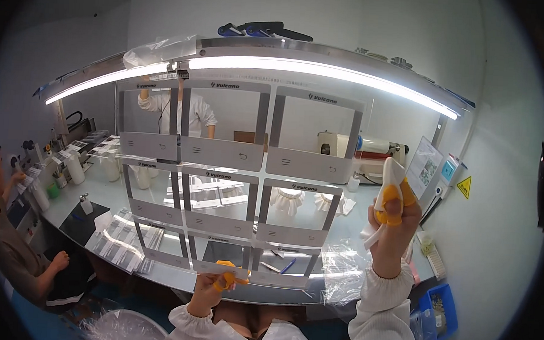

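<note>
A large clear sheet (223, 154) printed with several grey-and-white screen frames stands upright before me, below a bright lamp. My left hand (209, 288), in orange finger cots, pinches its lower edge. To the right of the sheet, my right hand (395, 229) is raised and closed around a folded white cloth (392, 172). Orange finger cots cover some of its fingertips too. The cloth is apart from the sheet. Through the clear windows, white cloth-covered jars (287, 200) and a blue pen (288, 266) on the worktable are visible.
A long tube lamp (314, 69) spans above the table. Crumpled clear film (343, 272) lies at the right, near a blue crate (438, 311). Stacked printed panels (117, 239) and a pump bottle (85, 204) are at left, where a co-worker (19, 237) sits. A film-lined bin (128, 330) stands below.
</note>
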`<state>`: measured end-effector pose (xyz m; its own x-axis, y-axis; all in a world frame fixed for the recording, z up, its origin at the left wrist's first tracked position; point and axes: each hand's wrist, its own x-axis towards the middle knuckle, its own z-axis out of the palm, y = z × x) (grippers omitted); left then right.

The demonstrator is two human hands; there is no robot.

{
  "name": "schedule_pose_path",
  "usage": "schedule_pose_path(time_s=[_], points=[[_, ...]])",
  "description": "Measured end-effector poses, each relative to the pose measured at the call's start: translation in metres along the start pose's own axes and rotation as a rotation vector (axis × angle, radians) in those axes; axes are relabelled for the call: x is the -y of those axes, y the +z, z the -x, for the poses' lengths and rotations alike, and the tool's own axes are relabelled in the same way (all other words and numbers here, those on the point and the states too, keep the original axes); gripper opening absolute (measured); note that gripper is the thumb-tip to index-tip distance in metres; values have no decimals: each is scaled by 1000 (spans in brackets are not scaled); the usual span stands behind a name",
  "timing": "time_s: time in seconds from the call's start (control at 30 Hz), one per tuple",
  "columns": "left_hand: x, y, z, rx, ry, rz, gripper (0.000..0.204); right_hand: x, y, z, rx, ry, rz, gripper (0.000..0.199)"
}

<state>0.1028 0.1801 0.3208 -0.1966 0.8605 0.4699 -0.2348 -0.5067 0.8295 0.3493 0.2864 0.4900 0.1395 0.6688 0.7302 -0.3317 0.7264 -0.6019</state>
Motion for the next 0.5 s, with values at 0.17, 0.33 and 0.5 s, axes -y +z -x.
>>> schedule_pose_path(time_s=[0.17, 0.33, 0.5], points=[[1, -1, 3, -18, -49, 56, 44, -19, -1, -22, 444, 324, -337, 36], [-1, -4, 4, -8, -77, 64, 44, -36, 3, -24, 636, 528, -616, 42], [0, -6, 1, 38, -130, 66, 41, -43, 8, -20, 714, 592, -787, 44]])
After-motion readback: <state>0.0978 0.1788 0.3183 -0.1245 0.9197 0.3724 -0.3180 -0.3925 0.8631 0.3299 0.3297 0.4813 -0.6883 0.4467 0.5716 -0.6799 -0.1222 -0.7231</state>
